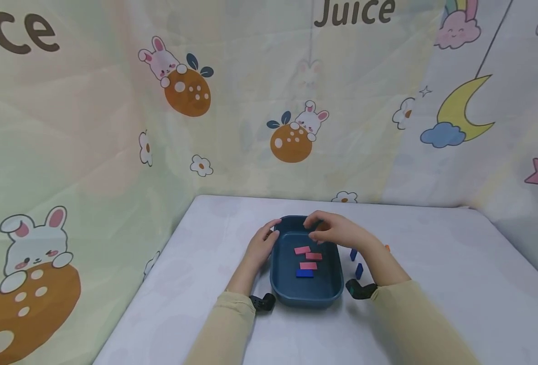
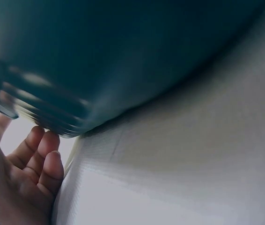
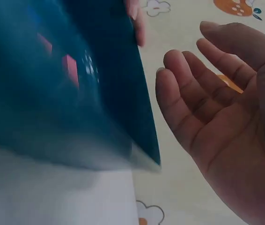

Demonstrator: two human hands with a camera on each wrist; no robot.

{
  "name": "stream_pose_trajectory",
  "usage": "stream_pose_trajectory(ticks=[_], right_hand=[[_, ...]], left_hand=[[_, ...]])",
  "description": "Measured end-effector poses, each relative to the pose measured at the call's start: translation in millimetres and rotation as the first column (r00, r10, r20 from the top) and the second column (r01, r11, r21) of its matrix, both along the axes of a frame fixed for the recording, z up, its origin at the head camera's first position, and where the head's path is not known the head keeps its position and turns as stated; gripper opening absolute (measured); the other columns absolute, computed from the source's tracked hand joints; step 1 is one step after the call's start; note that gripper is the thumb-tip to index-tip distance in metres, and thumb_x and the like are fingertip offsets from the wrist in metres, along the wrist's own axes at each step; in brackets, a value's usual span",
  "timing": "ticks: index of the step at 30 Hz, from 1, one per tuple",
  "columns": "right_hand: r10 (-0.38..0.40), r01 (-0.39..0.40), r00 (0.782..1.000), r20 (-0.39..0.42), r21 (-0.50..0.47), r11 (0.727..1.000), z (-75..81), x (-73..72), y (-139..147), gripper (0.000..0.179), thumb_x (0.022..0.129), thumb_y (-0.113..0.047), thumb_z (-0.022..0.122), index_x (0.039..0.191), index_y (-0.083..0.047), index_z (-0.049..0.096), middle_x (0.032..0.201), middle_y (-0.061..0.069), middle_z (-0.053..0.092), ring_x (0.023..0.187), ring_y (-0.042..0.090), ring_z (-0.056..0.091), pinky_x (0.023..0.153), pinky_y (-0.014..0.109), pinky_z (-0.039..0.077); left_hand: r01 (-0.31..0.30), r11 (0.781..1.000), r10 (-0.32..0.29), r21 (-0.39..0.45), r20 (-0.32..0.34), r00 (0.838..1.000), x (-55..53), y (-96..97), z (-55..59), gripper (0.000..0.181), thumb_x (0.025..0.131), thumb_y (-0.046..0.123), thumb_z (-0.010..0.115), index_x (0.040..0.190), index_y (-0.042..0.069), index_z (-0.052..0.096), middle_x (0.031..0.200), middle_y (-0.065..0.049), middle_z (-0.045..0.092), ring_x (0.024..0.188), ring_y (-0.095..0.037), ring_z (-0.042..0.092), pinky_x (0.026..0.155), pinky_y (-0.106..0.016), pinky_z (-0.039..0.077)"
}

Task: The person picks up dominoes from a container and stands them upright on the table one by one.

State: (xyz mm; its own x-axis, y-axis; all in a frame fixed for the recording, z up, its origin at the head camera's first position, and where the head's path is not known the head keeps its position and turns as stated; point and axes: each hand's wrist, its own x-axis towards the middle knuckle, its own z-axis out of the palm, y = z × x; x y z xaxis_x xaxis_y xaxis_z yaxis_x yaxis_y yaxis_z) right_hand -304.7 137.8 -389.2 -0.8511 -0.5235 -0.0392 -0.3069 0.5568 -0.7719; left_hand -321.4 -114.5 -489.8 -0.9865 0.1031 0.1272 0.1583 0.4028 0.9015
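Observation:
A dark teal rectangular tub (image 1: pixel 307 299) stands on the white table. Three small pink blocks (image 1: pixel 311 266) and a blue block (image 1: pixel 304 274) lie on its floor. My left hand (image 1: pixel 261 246) grips the tub's far left rim; in the left wrist view its fingertips (image 2: pixel 50 140) meet the outer wall. Over the tub's far right corner hovers my right hand (image 1: pixel 339 230), its fingers loosely bent and apart. Nothing is in that palm (image 3: pixel 231 145) in the right wrist view, where the tub's wall (image 3: pixel 128 84) stands beside the fingers.
Right of the tub, a blue block (image 1: pixel 359 270) and another blue block (image 1: pixel 353 254) stand on the table. An orange piece (image 1: pixel 387 248) shows partly from behind my right forearm. A printed cloth (image 1: pixel 241 126) hangs behind and at the sides of the table.

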Motion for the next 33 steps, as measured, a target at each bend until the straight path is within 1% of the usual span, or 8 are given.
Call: stream_pose_trajectory(ticks=[3,7,12,15,19,24,27,33], right_hand=[[0.032,-0.032,1.000,0.002,-0.011,0.999,-1.1,-6.8,-15.6,0.029,0.095,-0.025,0.066,0.122,-0.019,0.060,0.119,0.012,0.063,0.096,0.032,0.066,0.087,0.044,0.057],[0.033,-0.034,0.999,0.007,0.013,0.999,-3.5,-15.1,-29.8,0.025,0.095,-0.022,0.064,0.120,-0.017,0.063,0.119,0.011,0.065,0.096,0.032,0.066,0.081,0.037,0.057],[0.013,-0.016,0.999,0.043,0.055,0.998,-14.6,-24.0,-41.8,0.028,0.095,-0.021,0.064,0.121,-0.011,0.063,0.114,0.006,0.066,0.092,0.027,0.066,0.082,0.041,0.057],[-0.019,0.013,0.999,0.050,0.113,0.994,-23.1,-26.7,-46.3,0.029,0.093,-0.021,0.065,0.121,-0.012,0.064,0.112,0.002,0.066,0.089,0.020,0.065,0.085,0.043,0.055],[-0.050,0.040,0.998,0.049,0.181,0.983,-35.2,-29.8,-50.5,0.028,0.091,-0.021,0.068,0.119,-0.014,0.065,0.109,0.000,0.067,0.086,0.016,0.064,0.085,0.040,0.054],[-0.060,0.041,0.995,0.079,0.227,0.973,-47.8,-31.7,-52.3,0.025,0.089,-0.017,0.072,0.112,-0.014,0.067,0.103,0.000,0.067,0.089,0.016,0.063,0.088,0.039,0.053],[-0.057,0.035,0.995,0.077,0.253,0.967,-50.1,-31.0,-53.2,0.022,0.087,-0.016,0.074,0.109,-0.014,0.069,0.100,0.000,0.067,0.091,0.016,0.061,0.091,0.040,0.052],[-0.082,0.054,0.992,0.095,0.266,0.962,-50.5,-27.7,-57.1,0.020,0.087,-0.015,0.073,0.107,-0.012,0.069,0.095,0.002,0.065,0.085,0.018,0.060,0.082,0.035,0.054]], left_hand=[[0.001,1.000,-0.001,-0.001,-0.003,1.000,-0.1,-1.6,0.3,0.036,0.101,0.041,0.049,0.136,0.044,0.054,0.110,-0.004,0.062,0.093,-0.020,0.057,0.076,-0.034,0.048],[0.009,1.000,-0.009,0.010,-0.002,1.000,-1.0,-2.1,-0.8,0.036,0.101,0.044,0.049,0.136,0.044,0.054,0.109,-0.005,0.061,0.089,-0.020,0.057,0.073,-0.033,0.049],[0.015,1.000,-0.015,0.012,-0.005,1.000,-2.4,-3.1,-2.9,0.037,0.100,0.045,0.048,0.137,0.044,0.053,0.109,-0.004,0.062,0.090,-0.020,0.057,0.071,-0.033,0.048],[0.014,1.000,-0.014,0.010,0.004,1.000,-2.6,-2.8,-3.1,0.037,0.100,0.046,0.048,0.136,0.046,0.053,0.110,-0.003,0.062,0.093,-0.020,0.057,0.073,-0.033,0.048],[0.008,1.000,-0.008,0.009,0.008,1.000,-3.3,-1.9,-3.2,0.036,0.100,0.047,0.048,0.135,0.048,0.053,0.110,-0.002,0.062,0.095,-0.021,0.057,0.075,-0.034,0.048],[0.021,1.000,-0.021,0.007,-0.001,1.000,-5.0,-1.1,-5.4,0.036,0.100,0.046,0.048,0.136,0.047,0.053,0.109,-0.003,0.062,0.093,-0.020,0.057,0.073,-0.033,0.048],[0.025,1.000,-0.025,0.011,-0.006,1.000,-4.9,-1.4,-5.0,0.036,0.100,0.045,0.048,0.136,0.047,0.053,0.110,-0.003,0.062,0.094,-0.020,0.057,0.074,-0.034,0.048],[0.019,1.000,-0.019,0.011,0.001,1.000,-2.5,-3.3,-3.7,0.036,0.100,0.045,0.049,0.136,0.048,0.052,0.114,-0.002,0.062,0.100,-0.021,0.056,0.080,-0.037,0.048]])
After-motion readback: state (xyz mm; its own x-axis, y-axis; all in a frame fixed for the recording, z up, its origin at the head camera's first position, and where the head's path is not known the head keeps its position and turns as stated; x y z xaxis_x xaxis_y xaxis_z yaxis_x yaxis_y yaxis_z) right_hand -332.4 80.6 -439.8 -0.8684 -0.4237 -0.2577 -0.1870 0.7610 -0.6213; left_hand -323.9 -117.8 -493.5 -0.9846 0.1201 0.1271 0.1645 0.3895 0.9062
